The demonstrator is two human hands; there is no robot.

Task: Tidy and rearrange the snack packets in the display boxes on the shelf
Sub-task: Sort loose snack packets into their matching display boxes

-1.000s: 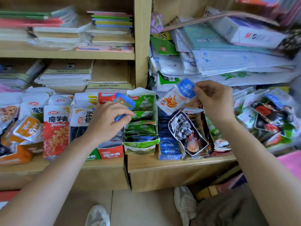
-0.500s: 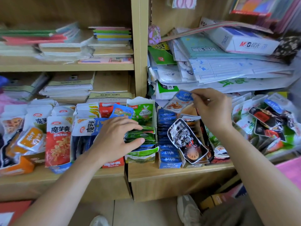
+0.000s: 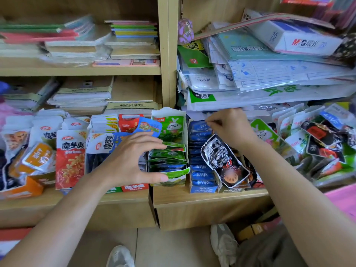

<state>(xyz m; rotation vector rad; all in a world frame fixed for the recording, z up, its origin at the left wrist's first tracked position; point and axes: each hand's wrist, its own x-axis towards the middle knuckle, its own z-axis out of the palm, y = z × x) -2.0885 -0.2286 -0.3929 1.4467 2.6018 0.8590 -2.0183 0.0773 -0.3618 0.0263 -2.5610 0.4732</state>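
Left hand [image 3: 131, 158] spreads its fingers wide across the green packets [image 3: 169, 157] — right hand [image 3: 231, 128] pinches the rearmost blue packet [image 3: 199, 125], fingertips together.

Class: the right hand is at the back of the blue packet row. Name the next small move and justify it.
Probably release the rearmost blue packet and withdraw: the right hand pinches its top edge, and it already seems seated in the blue box behind its row. The left hand hovers open nearby.
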